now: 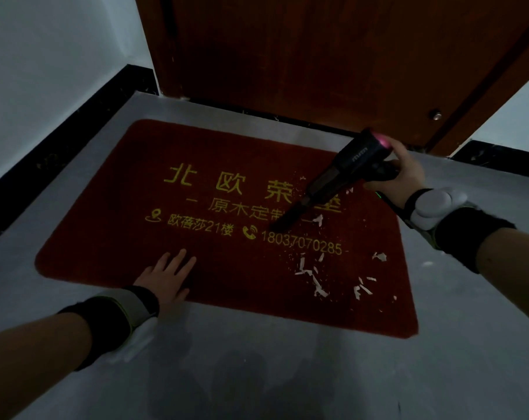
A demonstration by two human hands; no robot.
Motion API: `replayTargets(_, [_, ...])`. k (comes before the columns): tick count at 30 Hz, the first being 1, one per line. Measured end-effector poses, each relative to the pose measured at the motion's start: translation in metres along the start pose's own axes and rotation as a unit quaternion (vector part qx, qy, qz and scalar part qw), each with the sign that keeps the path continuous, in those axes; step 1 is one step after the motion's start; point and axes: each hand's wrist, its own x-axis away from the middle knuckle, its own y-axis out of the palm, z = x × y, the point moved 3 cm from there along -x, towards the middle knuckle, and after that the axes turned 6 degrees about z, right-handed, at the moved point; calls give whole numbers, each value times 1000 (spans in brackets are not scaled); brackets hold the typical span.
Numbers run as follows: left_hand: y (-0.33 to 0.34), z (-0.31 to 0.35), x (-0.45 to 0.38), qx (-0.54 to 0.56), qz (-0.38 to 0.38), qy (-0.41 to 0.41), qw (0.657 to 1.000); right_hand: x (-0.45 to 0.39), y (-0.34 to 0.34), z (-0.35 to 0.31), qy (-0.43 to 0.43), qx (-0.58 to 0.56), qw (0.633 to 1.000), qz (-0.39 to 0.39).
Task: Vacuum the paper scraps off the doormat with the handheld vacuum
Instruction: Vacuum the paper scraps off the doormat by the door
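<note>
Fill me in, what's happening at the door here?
A person is cleaning a red doormat in front of a wooden door. The right hand grips a black handheld vacuum, its nozzle tip down on the mat near the printed phone number. The left hand lies flat on the mat's near edge, fingers spread. White paper scraps are still scattered over the mat's right side, mostly nearer the person than the nozzle, so the job is not finished.

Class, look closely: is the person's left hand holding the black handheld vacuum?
No. The left hand lies flat on the red doormat, while the right hand holds the black handheld vacuum.
</note>
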Motion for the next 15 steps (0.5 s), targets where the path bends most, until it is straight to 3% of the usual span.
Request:
replayTargets(9, [4, 1, -2, -13, 1, -1, 1000, 4, 6, 1, 38, -96, 985, 139])
replayTargets(15, [5, 1, -2, -15, 3, -1, 1000, 3, 17, 4, 41, -98, 988, 108])
